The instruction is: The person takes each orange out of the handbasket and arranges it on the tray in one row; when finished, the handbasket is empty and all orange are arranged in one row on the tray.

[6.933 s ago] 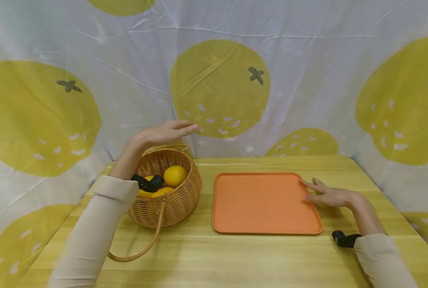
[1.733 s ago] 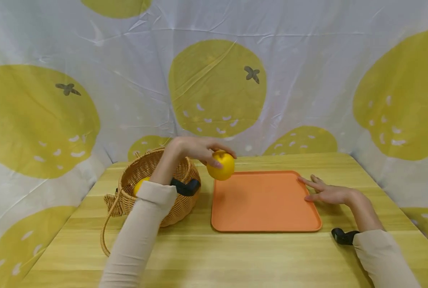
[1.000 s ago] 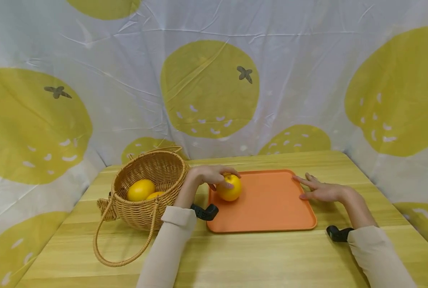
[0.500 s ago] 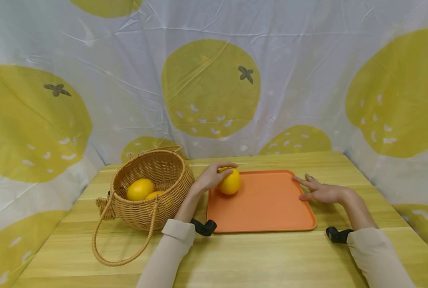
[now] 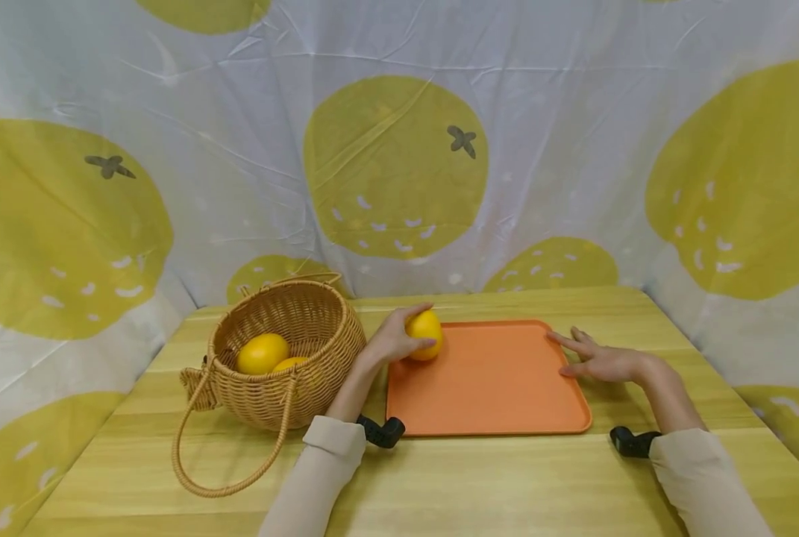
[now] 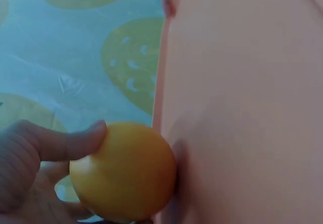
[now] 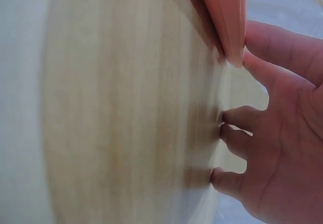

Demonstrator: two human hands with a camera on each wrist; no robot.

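Observation:
My left hand (image 5: 394, 337) holds a yellow-orange orange (image 5: 427, 335) over the back left corner of the orange-coloured tray (image 5: 486, 388). In the left wrist view, thumb and fingers wrap one side of the orange (image 6: 126, 173), which sits right at the tray's edge. My right hand (image 5: 603, 362) rests at the tray's right side. In the right wrist view, the thumb and forefinger touch the tray's rim (image 7: 229, 17), while the other fingertips (image 7: 227, 181) rest on the table, fingers spread.
A wicker basket (image 5: 345, 350) stands left of the tray, close to my left forearm. Inside it lie an orange (image 5: 262, 353) and part of another orange (image 5: 289, 364). The basket's handle (image 5: 234, 488) hangs onto the wooden table (image 5: 480, 485). A patterned cloth (image 5: 547, 186) hangs behind.
My left hand has carried the orange out of the basket, rightward to the tray, then shifted it slightly left and back along the tray's corner. The right hand stays at the tray's edge.

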